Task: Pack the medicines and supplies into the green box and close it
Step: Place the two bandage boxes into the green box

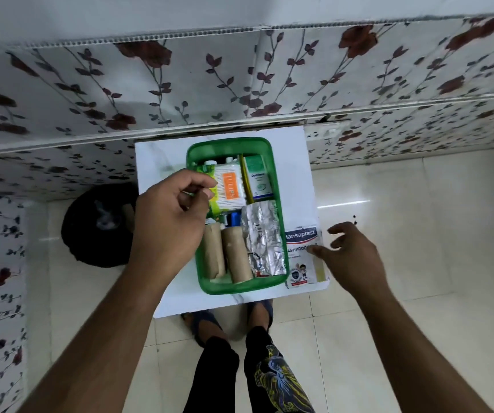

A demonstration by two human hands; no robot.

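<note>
Left hand (171,213): forearm extended forward, fingers curled inward, thumb and index fingertips pinched together (contents of the pinch cannot be determined). Right hand (350,257): palm down, all 5 fingers spread and slightly bent, nothing grasped.

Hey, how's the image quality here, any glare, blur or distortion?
Head view: wide-angle lens bows the wall trim; a glare streak lies on the floor tiles right of the green box; the foil strips glint; the left hand and right hand look slightly soft.
</note>
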